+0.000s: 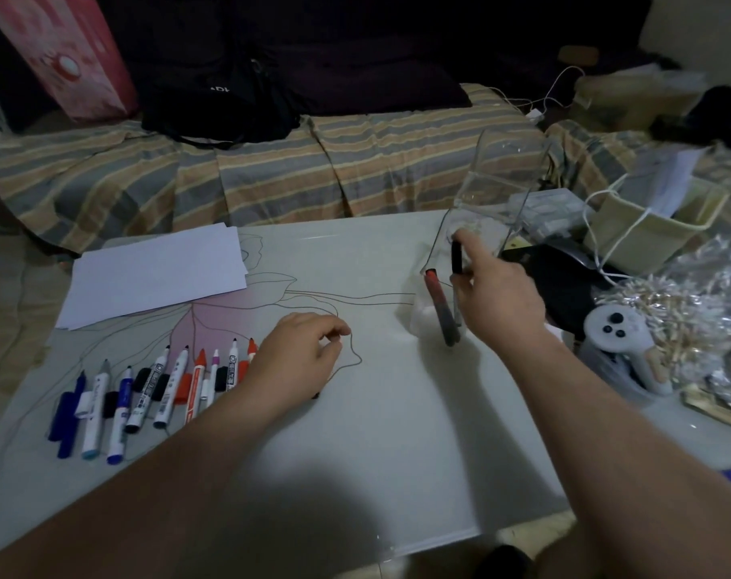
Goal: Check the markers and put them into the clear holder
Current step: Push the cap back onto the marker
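Note:
A row of several uncapped markers (pixel 146 390) with loose caps lies at the table's left front. My left hand (pixel 301 357) rests on the table just right of that row, fingers curled, over a dark cap or marker end. The clear holder (pixel 493 190) stands at the table's far right, and a red-ended marker (pixel 438 302) leans inside its low front section. My right hand (pixel 497 294) holds a black marker (pixel 456 257) upright at the holder's front opening.
A stack of white paper (pixel 159 277) lies at the far left of the white table (pixel 355 432). A grey controller (pixel 618 332), silver tinsel (pixel 697 311), a cream basket (pixel 656 219) and a black object crowd the right edge. A striped sofa is behind.

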A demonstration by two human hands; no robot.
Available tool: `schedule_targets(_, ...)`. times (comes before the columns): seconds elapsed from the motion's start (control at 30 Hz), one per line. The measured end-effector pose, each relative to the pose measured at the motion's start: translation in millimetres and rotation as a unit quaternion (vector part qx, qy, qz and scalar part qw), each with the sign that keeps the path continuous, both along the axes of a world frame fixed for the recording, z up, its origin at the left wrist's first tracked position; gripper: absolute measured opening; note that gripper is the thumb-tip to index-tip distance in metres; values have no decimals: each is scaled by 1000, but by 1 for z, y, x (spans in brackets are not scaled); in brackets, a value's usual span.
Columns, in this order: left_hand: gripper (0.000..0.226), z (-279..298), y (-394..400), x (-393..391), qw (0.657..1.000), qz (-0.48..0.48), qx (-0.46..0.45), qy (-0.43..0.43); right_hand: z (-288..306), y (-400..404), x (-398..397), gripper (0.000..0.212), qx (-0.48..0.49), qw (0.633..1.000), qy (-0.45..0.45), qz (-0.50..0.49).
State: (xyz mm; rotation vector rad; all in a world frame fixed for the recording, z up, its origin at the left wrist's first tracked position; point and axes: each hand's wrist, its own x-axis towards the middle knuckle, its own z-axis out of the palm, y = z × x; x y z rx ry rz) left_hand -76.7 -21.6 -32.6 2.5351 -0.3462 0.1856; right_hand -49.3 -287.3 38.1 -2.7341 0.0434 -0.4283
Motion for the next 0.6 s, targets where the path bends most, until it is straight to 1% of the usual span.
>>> schedule_targets(0.07,24,-3,4,3,1000,10,7,7,2,2,-3,37,-16,1000,25,5)
schedule_targets(0.13,24,-3,8,5,1000,21,18,13,1,-1,-4,31,-13,997,69,15)
schedule_targets(0.2,24,-5,13,6,999,29,26,20,-2,-4,-4,37,-12,993,111,26)
schedule_targets(0.27,24,-7,18,8,998,37,29,28,-3,-3,-4,42,-14,992,125,28)
schedule_targets(0.33,24,-10,23,11,998,43,41,28,-1,1,-4,38,-19,995,96,22)
schedule_targets(0.43,28,-10,32,17,997,55,56,25,5,17,-5,37,-39,999,-13,2)
schedule_targets(0.5,33,-12,38,21,995,73,67,18,1,40,-9,36,-38,997,-65,34)
schedule_targets(0.57,33,-13,43,22,993,93,77,12,-16,69,-14,35,-50,991,-54,111)
schedule_targets(0.6,32,-14,45,23,992,98,83,7,-28,84,-18,36,-54,985,-20,160)
